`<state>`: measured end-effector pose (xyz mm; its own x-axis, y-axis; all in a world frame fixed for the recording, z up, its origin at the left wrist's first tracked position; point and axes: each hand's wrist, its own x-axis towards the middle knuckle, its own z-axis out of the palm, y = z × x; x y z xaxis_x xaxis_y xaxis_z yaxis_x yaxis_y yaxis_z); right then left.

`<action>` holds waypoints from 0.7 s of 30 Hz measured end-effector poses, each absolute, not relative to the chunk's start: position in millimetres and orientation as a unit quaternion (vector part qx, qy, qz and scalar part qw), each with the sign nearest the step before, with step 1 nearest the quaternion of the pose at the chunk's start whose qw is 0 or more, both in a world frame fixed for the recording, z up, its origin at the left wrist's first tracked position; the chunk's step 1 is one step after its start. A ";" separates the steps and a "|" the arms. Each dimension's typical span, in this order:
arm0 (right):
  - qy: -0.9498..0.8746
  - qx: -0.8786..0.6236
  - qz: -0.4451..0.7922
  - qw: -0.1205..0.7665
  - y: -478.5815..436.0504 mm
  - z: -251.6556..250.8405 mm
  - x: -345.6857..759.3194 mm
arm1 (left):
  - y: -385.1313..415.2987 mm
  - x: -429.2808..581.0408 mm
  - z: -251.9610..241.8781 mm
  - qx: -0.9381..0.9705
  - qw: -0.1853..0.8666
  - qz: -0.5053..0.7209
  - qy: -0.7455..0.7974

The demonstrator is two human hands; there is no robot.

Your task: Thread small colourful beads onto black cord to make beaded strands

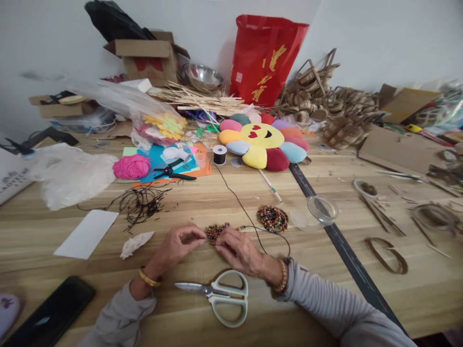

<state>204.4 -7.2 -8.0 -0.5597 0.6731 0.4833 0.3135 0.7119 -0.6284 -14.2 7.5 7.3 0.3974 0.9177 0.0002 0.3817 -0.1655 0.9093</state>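
A bunch of small multicoloured beads (pixel 216 231) on a cord lies at the table's near middle, between my hands. My left hand (pixel 181 245) pinches thumb and fingertips together at its left edge; whatever is between them is too small to make out. Curled over the right side of the beads, my right hand (pixel 240 250) grips the beaded string and partly hides it. Black cord (pixel 237 195) runs from the beads, loops to the right and leads back to a spool (pixel 219 155). Scissors (pixel 219 293) with pale handles lie just below my hands, blades pointing left.
A coil of beads (pixel 273 219) and a clear round lid (pixel 322 209) sit to the right. Leftward are tangled black cord (pixel 142 205), white paper (pixel 87 233) and a phone (pixel 52 311). A flower cushion (pixel 263 140) and red bag (pixel 265 60) stand behind.
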 end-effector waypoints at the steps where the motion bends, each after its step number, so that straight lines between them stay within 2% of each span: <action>1: -0.849 -0.290 0.245 0.368 -7.2 -7.8 204.5 | 7.0 -13.8 7.7 0.697 0.465 0.294 0.459; 21: -0.851 -0.290 0.253 0.356 -6.5 -8.9 205.2 | 5.1 -10.5 10.1 0.684 0.506 0.278 0.447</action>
